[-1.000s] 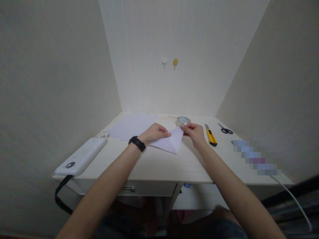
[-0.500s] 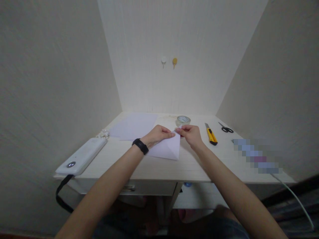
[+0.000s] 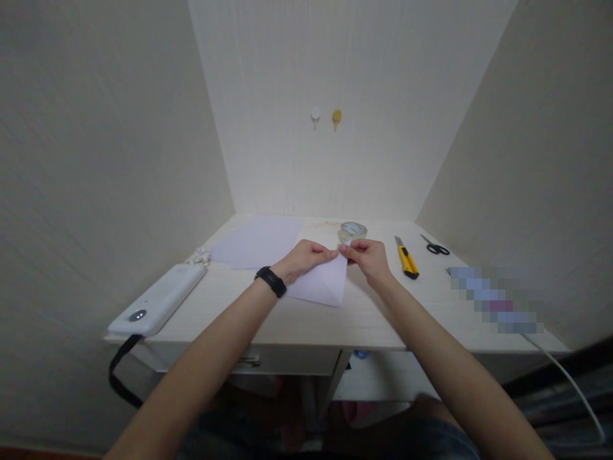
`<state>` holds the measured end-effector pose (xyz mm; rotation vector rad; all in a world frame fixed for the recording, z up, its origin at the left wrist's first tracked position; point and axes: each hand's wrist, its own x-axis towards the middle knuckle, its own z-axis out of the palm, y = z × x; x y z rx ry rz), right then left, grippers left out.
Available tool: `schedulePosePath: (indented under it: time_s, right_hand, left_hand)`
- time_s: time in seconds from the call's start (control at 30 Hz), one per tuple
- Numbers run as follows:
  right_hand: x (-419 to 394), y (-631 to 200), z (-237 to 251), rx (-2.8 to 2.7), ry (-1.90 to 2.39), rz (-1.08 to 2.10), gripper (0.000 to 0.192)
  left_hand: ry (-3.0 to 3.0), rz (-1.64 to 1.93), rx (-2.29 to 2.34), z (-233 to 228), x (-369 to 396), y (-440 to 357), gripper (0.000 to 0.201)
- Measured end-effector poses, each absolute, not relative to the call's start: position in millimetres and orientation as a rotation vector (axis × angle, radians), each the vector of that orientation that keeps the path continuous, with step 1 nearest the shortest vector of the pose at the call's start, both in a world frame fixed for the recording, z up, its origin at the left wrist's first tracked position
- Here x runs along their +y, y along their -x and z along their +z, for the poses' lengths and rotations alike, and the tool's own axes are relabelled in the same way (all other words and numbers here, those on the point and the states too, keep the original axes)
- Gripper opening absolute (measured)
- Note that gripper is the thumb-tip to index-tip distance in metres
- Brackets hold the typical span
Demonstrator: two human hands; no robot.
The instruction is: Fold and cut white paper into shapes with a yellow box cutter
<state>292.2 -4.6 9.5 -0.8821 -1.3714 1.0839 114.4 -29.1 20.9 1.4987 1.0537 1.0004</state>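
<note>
Both my hands meet at the far corner of a folded sheet of white paper (image 3: 322, 286) on the desk. My left hand (image 3: 306, 257), with a black band on its wrist, is closed on the paper's upper edge between thumb and fingers. Right beside it, my right hand (image 3: 368, 257) pinches the corner, thumb on top. Part of the sheet is hidden under my left hand. Just behind my fingers lies a roll of clear tape (image 3: 353, 229).
Flat white sheets (image 3: 261, 239) lie at the back left. A white device with a black strap (image 3: 160, 300) rests on the left edge. To the right are a yellow box cutter (image 3: 407, 260), black scissors (image 3: 435, 248) and a blurred-out item with a cable (image 3: 493, 301). Walls enclose the desk.
The fingers of both hands have drawn slightly closer together at the paper's corner. Both hands keep their hold, and the objects around them look unmoved.
</note>
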Motion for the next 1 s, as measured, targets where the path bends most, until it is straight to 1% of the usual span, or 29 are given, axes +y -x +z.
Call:
schedulePosePath:
  time_s: [0.1,0.53,0.83,1.0]
  right_hand:
    - [-3.8,-291.9,9.5,-1.379,0.877,1.086,0.048]
    - [-2.5,-288.4,6.0,-1.264,0.858,1.071,0.043]
    - [-3.3,-288.4,4.1,-1.287,0.874,1.006,0.039]
    - [-1.3,-289.0,1.7,-1.308,0.89,0.936,0.04]
  left_hand:
    - [-1.517,1.044,1.085,20.8,-29.6,-116.9,0.035]
    - [-1.477,1.029,1.101,17.9,-27.0,-119.0,0.026]
    - [-1.423,0.958,1.066,16.7,-28.1,-117.6,0.031]
    - [-1.431,0.924,1.106,17.6,-30.3,-119.4,0.035]
